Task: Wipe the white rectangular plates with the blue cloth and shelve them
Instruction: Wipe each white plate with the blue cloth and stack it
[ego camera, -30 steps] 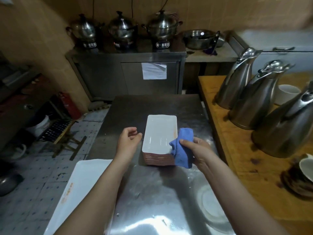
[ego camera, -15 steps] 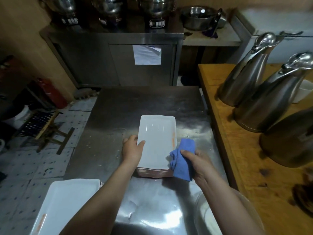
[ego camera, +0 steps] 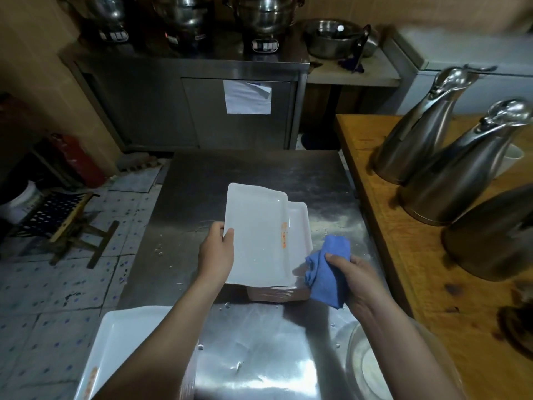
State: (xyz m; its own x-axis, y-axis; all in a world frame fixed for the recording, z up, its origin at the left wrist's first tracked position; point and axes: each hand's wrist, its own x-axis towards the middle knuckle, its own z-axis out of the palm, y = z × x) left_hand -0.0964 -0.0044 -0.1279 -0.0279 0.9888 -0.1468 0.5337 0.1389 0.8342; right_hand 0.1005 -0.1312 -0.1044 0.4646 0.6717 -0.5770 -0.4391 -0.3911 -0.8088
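Note:
A stack of white rectangular plates [ego camera: 300, 226] stands in the middle of the steel table [ego camera: 259, 171]. My left hand [ego camera: 217, 252] grips the left edge of the top plate [ego camera: 255, 235], thumb on its upper face, and holds it lifted and tilted off the stack. My right hand [ego camera: 356, 280] clutches the bunched blue cloth [ego camera: 327, 269] just right of the stack's near corner. Another white rectangular plate pile [ego camera: 121, 350] sits at the table's near left corner, partly hidden by my left forearm.
A wooden counter [ego camera: 403, 255] on the right carries three tall steel jugs [ego camera: 418, 134]. A glass bowl [ego camera: 363, 368] sits at the near right of the table. Behind stands a steel cabinet [ego camera: 184, 111] with pots. A stool [ego camera: 57, 215] and red cylinder [ego camera: 78, 160] occupy the tiled floor at left.
My left hand went from hovering beside the stack to gripping the top plate's left edge and lifting it up and left. The view tilted downward. My right hand kept holding the cloth.

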